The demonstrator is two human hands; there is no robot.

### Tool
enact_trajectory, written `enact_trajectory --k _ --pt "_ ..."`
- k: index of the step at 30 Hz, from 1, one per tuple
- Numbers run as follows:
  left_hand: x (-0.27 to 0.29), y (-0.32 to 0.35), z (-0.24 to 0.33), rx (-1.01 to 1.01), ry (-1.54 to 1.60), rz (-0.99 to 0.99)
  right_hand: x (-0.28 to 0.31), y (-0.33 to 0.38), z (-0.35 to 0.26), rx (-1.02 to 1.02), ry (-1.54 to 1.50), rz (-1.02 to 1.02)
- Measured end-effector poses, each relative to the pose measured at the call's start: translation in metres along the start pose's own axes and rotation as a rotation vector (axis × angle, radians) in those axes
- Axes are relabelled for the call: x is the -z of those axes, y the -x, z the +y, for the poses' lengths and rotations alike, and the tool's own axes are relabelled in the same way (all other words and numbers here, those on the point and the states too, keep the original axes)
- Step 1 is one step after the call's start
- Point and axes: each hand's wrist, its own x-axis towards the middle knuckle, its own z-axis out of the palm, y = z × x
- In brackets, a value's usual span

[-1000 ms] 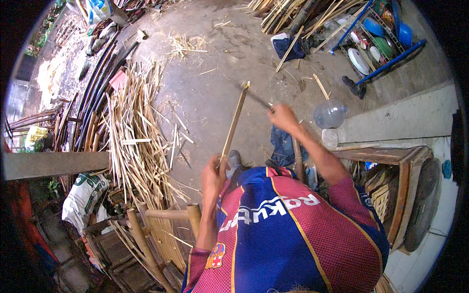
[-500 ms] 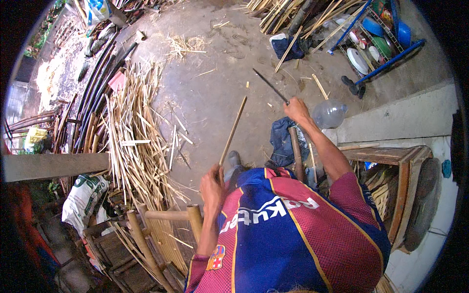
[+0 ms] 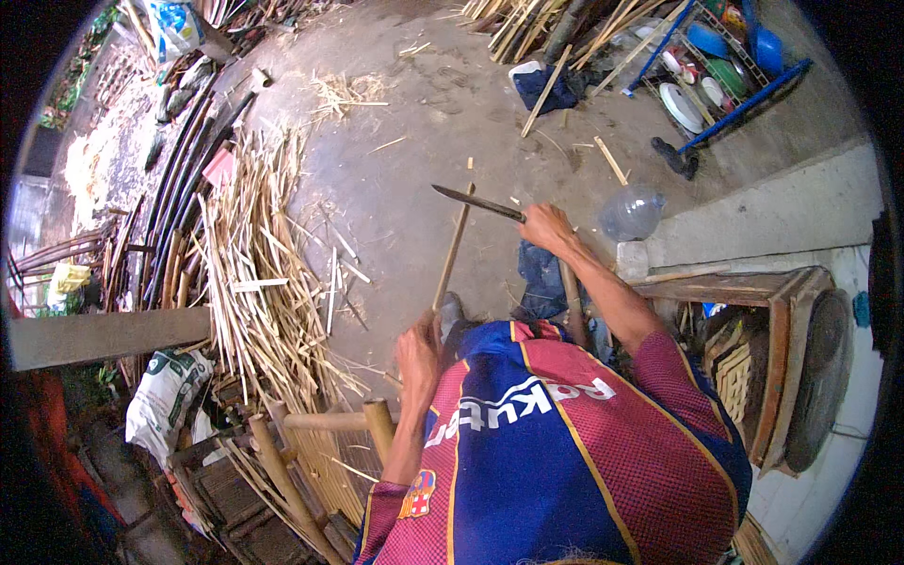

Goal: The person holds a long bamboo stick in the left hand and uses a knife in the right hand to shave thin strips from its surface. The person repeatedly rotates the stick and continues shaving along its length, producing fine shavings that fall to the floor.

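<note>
Right of the loose heap of pale split-wood strips point(image 3: 250, 273), my left hand point(image 3: 418, 350) pinches the near end of a slim, straight, tan wooden stick point(image 3: 455, 252), seemingly so its far end stands free. Farther right of the heap, my right hand point(image 3: 546, 229) has its fingers curled round the handle end of a long, dark metal knife point(image 3: 480, 201), blade crossing that free tip, probably to keep knuckles clear; contact I cannot tell.
</note>
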Motion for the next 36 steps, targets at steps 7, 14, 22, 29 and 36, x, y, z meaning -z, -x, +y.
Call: enact_trajectory --k 7,14,22,29,36 --pt "0.014 -0.006 0.002 -0.031 0.127 0.051 0.017 0.017 -0.016 0.287 0.120 -0.027" --pt "0.010 -0.005 -0.017 0.026 0.155 -0.108 0.004 -0.010 0.026 -0.083 -0.351 0.202" --pt "0.073 -0.062 -0.007 -0.307 -0.208 -0.020 0.025 0.010 -0.038 0.080 -0.654 -0.325" --pt "0.005 -0.070 0.017 -0.055 0.364 0.126 -0.031 0.042 -0.064 -0.530 -1.542 -0.452" --pt "-0.042 -0.095 0.030 -0.055 0.880 0.211 -0.008 0.080 -0.122 -0.406 -1.869 -0.682"
